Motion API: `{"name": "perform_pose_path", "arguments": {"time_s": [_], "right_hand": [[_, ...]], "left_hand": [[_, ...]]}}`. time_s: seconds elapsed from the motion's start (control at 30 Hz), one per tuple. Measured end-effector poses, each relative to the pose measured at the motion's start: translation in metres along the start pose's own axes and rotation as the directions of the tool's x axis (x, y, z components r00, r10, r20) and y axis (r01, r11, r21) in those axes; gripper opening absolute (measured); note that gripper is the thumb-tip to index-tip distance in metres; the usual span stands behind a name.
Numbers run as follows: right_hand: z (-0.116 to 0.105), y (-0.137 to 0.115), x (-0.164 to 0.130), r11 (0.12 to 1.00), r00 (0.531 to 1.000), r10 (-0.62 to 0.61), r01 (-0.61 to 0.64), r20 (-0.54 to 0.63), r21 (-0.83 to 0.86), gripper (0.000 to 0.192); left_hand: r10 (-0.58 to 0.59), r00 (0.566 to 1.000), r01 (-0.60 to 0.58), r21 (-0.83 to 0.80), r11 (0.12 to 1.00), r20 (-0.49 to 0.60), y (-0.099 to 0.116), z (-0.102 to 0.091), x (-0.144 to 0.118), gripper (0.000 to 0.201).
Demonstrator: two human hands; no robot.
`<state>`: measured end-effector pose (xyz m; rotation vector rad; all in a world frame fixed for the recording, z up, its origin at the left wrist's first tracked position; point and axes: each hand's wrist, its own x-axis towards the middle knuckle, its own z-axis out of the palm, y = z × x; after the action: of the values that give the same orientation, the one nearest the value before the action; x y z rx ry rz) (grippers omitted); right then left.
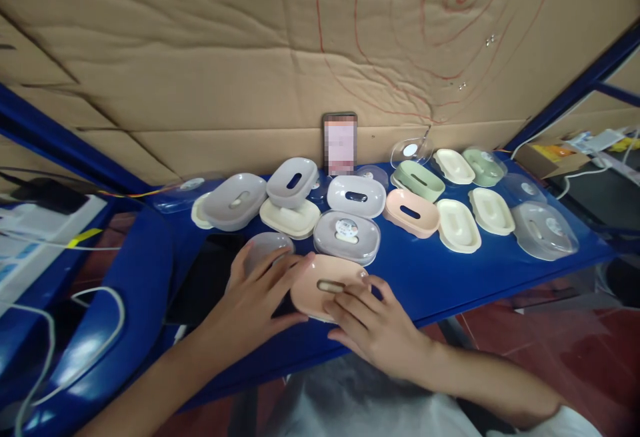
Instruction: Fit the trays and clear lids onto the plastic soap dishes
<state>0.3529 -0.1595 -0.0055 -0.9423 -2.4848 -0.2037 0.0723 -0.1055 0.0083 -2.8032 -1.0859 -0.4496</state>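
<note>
A peach oval soap dish [327,275] lies upside down near the front edge of the blue shelf [440,275]. My left hand [257,297] lies over its left end, fingers also across a clear lid [265,248]. My right hand [373,323] rests on its near right side, fingers spread along the rim. Just behind it sits a grey dish with a clear lid and round sticker [347,235].
Several soap dishes and lids cover the shelf: grey ones [234,201] at the left, cream [459,225] and green ones [419,180] at the right, a pink one [411,212]. A phone [340,143] leans on the cardboard wall [225,57]. White cables [100,293] hang left.
</note>
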Motion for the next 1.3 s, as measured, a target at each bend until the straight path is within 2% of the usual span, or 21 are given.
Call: {"name": "perform_pose_path", "arguments": {"time_s": [0.1,0.17,0.27,0.33,0.4,0.5,0.57,0.63,0.7,0.77,0.87,0.97,1.03,1.07,1.1,1.13,1.2,1.23,1.3], "right_hand": [[-0.001,0.005,-0.004,0.998,0.998,-0.047,0.048,0.050,-0.034,0.031],[-0.004,0.008,-0.009,0.994,0.994,-0.087,0.091,0.073,-0.055,0.030],[-0.016,0.019,-0.016,0.987,0.985,-0.154,0.158,0.082,-0.035,0.031],[-0.031,0.038,-0.016,0.982,0.982,-0.187,0.186,0.032,0.043,0.029],[-0.050,0.071,-0.009,0.982,0.988,-0.151,0.153,-0.030,0.111,0.030],[-0.066,0.143,0.018,0.998,0.997,0.026,-0.021,-0.069,0.066,0.038],[-0.065,0.197,0.041,0.997,0.997,0.066,-0.064,-0.044,0.033,0.039],[-0.057,0.247,0.064,0.996,0.996,0.083,-0.083,-0.021,0.012,0.047],[-0.047,0.287,0.081,0.991,0.990,0.134,-0.135,-0.053,-0.023,0.043],[-0.040,0.315,0.092,0.974,0.973,0.211,-0.217,-0.098,-0.063,0.026],[-0.037,0.335,0.096,0.952,0.951,0.268,-0.285,-0.153,-0.107,0.007],[-0.048,0.326,0.089,0.939,0.952,0.253,-0.284,-0.169,-0.193,0.028],[-0.061,0.299,0.074,0.923,0.948,0.222,-0.280,-0.229,-0.264,0.033],[-0.068,0.278,0.062,0.919,0.940,0.192,-0.272,-0.281,-0.284,0.028],[-0.074,0.253,0.049,0.925,0.926,0.123,-0.238,-0.358,-0.296,0.013],[-0.079,0.224,0.033,0.943,0.925,0.068,-0.181,-0.373,-0.277,0.005],[-0.084,0.160,0.001,0.969,0.943,-0.049,-0.034,-0.328,-0.244,0.009],[-0.083,0.129,-0.013,0.982,0.960,-0.080,0.029,-0.270,-0.187,0.010],[-0.075,0.076,-0.032,0.990,0.961,-0.120,0.097,-0.249,-0.106,0.013]], "left_hand": [[0.037,0.999,-0.036,0.041,0.999,-0.013,0.010,-0.003,0.004,0.051],[0.109,0.994,-0.109,0.052,0.993,-0.006,0.018,-0.001,0.005,0.042],[0.224,0.975,-0.224,0.057,0.973,0.011,0.030,0.004,0.005,0.038],[0.267,0.963,-0.268,0.042,0.963,0.019,0.035,0.006,0.007,0.040],[0.287,0.957,-0.288,0.012,0.958,0.033,0.039,0.008,0.012,0.041],[0.314,0.949,-0.313,-0.015,0.950,0.034,0.043,0.010,0.023,0.040],[0.324,0.946,-0.323,-0.016,0.946,0.032,0.045,0.012,0.030,0.039],[0.324,0.946,-0.323,-0.017,0.946,0.031,0.045,0.014,0.033,0.039],[0.314,0.949,-0.313,-0.029,0.949,0.023,0.044,0.014,0.032,0.039],[0.295,0.955,-0.294,-0.055,0.954,0.018,0.042,0.014,0.030,0.039],[0.264,0.964,-0.261,-0.096,0.961,0.021,0.037,0.011,0.028,0.039],[0.252,0.968,-0.247,-0.118,0.962,0.023,0.035,0.009,0.027,0.036],[0.253,0.968,-0.250,-0.117,0.961,0.009,0.035,0.008,0.027,0.033],[0.254,0.967,-0.252,-0.115,0.961,0.003,0.036,0.008,0.027,0.032],[0.256,0.967,-0.255,-0.116,0.960,-0.003,0.036,0.008,0.027,0.031],[0.260,0.965,-0.259,-0.121,0.958,-0.009,0.036,0.008,0.027,0.031],[0.279,0.960,-0.278,-0.142,0.950,-0.017,0.037,0.007,0.026,0.031],[0.294,0.955,-0.294,-0.153,0.943,-0.022,0.038,0.006,0.026,0.030],[0.327,0.944,-0.328,-0.169,0.930,-0.034,0.039,0.005,0.024,0.026]]}}
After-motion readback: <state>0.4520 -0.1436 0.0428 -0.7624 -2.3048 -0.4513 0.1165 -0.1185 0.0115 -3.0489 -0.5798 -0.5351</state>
